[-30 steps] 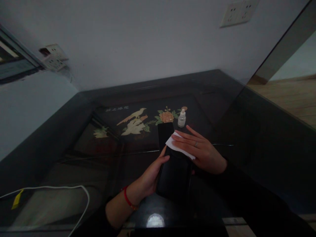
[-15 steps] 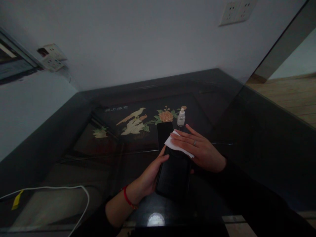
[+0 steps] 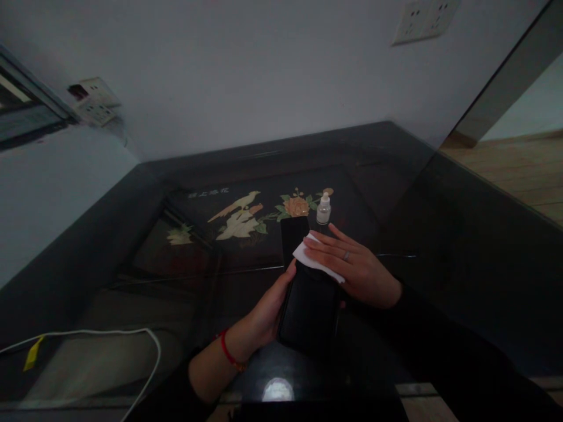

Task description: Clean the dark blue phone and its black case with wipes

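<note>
My left hand (image 3: 268, 308) wraps round a black phone (image 3: 309, 310) from its left side. The thumb lies along the phone's left edge, and a fingertip shows at the right edge. A folded white tissue (image 3: 314, 258) covers the far end of the phone. My right hand (image 3: 358, 266) presses it there with fingers nearly straight. Just beyond my hands a second black phone (image 3: 294, 234) rests on the dark table; the tissue and my left hand hide its near end. A small white-capped dropper bottle (image 3: 323, 211) stands upright to its right.
The glossy dark tabletop (image 3: 211, 357) bears an inlaid bird and flower picture (image 3: 240, 223). On the left a white cable (image 3: 101, 332) with a yellow tag (image 3: 33, 353) runs across it. Walls rise behind, with sockets (image 3: 424, 22) at the upper right.
My left thumb has shifted from the phone's face towards its left edge. The tissue and my right hand have hardly moved.
</note>
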The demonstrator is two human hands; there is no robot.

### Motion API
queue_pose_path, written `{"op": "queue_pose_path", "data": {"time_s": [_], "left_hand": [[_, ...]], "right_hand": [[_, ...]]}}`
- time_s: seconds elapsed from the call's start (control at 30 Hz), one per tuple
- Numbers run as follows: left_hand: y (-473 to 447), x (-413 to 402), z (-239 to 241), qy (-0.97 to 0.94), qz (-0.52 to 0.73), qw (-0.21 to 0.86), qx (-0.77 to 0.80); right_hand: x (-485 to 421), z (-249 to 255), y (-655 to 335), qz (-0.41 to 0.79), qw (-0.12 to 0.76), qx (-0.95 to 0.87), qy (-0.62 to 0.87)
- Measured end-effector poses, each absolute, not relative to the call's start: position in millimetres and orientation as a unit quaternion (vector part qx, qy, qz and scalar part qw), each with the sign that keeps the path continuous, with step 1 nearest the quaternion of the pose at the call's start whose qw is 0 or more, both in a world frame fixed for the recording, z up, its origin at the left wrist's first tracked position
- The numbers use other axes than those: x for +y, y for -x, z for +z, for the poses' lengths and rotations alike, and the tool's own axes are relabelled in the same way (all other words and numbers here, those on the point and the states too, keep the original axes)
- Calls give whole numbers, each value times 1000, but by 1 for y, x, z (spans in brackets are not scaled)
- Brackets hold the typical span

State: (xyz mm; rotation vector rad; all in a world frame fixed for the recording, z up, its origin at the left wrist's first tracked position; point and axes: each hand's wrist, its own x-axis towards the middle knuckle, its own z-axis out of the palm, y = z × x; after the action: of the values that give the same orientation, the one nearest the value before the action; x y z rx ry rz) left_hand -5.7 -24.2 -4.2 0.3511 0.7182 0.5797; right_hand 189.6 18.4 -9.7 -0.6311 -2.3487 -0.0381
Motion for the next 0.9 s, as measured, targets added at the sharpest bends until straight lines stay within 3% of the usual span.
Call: {"op": "queue_pose_path", "data": {"time_s": [0.9], "left_hand": [[7, -14, 0, -108, 411, 827, 369]], "right_hand": [[0, -17, -169, 15, 314, -936, 157]]}}
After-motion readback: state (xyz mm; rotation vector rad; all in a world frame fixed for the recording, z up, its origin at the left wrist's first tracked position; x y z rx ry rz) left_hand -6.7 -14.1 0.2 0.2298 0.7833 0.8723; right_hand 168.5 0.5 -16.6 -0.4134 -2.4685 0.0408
